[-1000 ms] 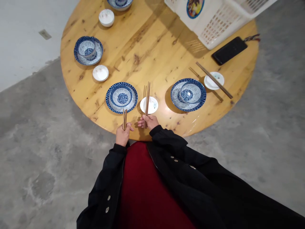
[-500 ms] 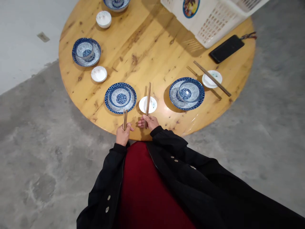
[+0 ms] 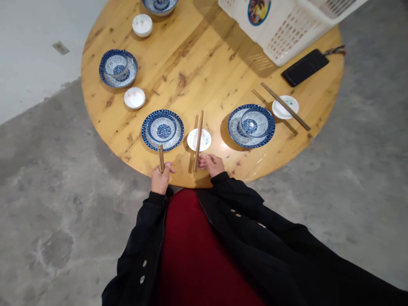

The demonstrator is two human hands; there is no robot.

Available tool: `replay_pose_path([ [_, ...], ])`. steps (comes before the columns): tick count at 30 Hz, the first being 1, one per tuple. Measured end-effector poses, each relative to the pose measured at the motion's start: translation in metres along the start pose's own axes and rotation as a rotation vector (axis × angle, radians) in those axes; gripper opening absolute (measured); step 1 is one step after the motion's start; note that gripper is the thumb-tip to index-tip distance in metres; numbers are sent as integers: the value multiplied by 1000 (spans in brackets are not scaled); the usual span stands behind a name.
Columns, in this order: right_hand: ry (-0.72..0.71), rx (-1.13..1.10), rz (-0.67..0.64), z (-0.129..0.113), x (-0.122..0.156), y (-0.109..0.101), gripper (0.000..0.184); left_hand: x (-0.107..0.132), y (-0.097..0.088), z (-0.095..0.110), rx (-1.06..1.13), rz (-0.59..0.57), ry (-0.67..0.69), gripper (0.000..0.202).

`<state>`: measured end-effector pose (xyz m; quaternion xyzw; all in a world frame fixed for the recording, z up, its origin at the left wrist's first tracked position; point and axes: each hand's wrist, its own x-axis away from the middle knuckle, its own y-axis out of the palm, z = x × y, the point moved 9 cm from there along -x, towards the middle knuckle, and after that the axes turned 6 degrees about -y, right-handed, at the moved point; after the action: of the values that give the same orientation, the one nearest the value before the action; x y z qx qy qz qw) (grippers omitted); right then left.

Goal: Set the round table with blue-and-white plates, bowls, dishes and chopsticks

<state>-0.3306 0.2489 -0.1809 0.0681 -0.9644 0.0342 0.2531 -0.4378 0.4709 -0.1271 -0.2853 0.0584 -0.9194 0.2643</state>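
Note:
In my left hand (image 3: 160,179), closed at the table's front edge, are several wooden chopsticks (image 3: 161,159) pointing up toward a blue-and-white plate with a bowl on it (image 3: 163,131). A pair of brown chopsticks (image 3: 199,131) rests across a small white bowl (image 3: 207,140) to the right of that plate. Just right of the lower ends of this pair is my right hand (image 3: 213,165), its fingers loosely bent and apart, with nothing in them. Whether a fingertip still touches the chopsticks is hard to see.
Farther right on the round wooden table (image 3: 210,89) stand another plate with a bowl (image 3: 251,126) and a white bowl (image 3: 290,106) with chopsticks (image 3: 280,101) across it. A black phone (image 3: 305,67) and white plastic basket (image 3: 283,36) lie beyond. More bowls (image 3: 118,68) stand at left.
My right hand has let go of the chopsticks on the white bowl and moved slightly right. My left hand has shifted a little left with its chopsticks.

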Motion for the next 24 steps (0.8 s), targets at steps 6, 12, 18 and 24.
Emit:
replay_pose_path([
  [6, -317, 146, -21, -61, 16, -8, 35, 8, 6, 25, 173, -117, 24, 53],
  [12, -347, 434, -131, -58, 28, 19, 28, 14, 14, 32, 195, -196, 30, 55],
  [18, -216, 360, 130, -21, 18, -6, 19, 9, -21, 26, 207, -117, 45, 51],
  [24, 102, -73, 113, 14, 9, 15, 22, 4, -43, 19, 211, -116, 48, 49],
])
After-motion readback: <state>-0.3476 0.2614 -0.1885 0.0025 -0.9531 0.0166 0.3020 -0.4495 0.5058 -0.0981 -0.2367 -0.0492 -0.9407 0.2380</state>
